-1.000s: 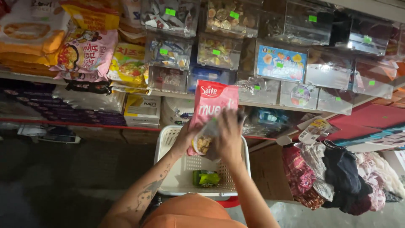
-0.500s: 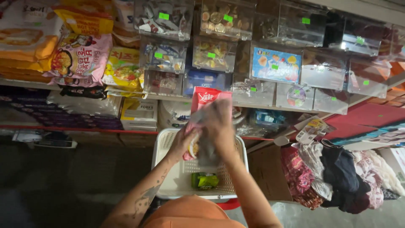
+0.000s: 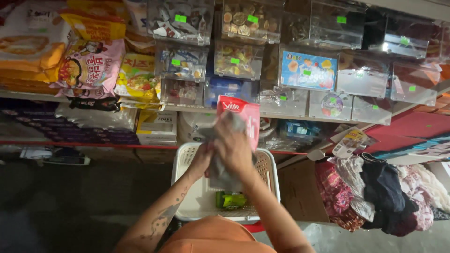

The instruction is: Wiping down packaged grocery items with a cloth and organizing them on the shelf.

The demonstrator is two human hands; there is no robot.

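My left hand (image 3: 202, 158) and my right hand (image 3: 233, 146) are both closed around a red bag (image 3: 243, 114) with a grey cloth (image 3: 220, 173) pressed over its front. I hold them above a white slatted basket (image 3: 269, 174). Down in the basket lies a small green packet (image 3: 230, 200). The right hand covers most of the bag's front, so only its red top edge shows. The cloth hangs down below my hands toward the basket.
Shelves (image 3: 93, 143) ahead hold noodle packs (image 3: 89, 65) at left and clear bins (image 3: 234, 58) of small sweets across the middle and right. A pile of folded clothes (image 3: 379, 192) sits at the lower right beside a cardboard box (image 3: 300, 197).
The red bag has tilted and is more covered by the cloth and my right hand; my hands stayed above the basket.
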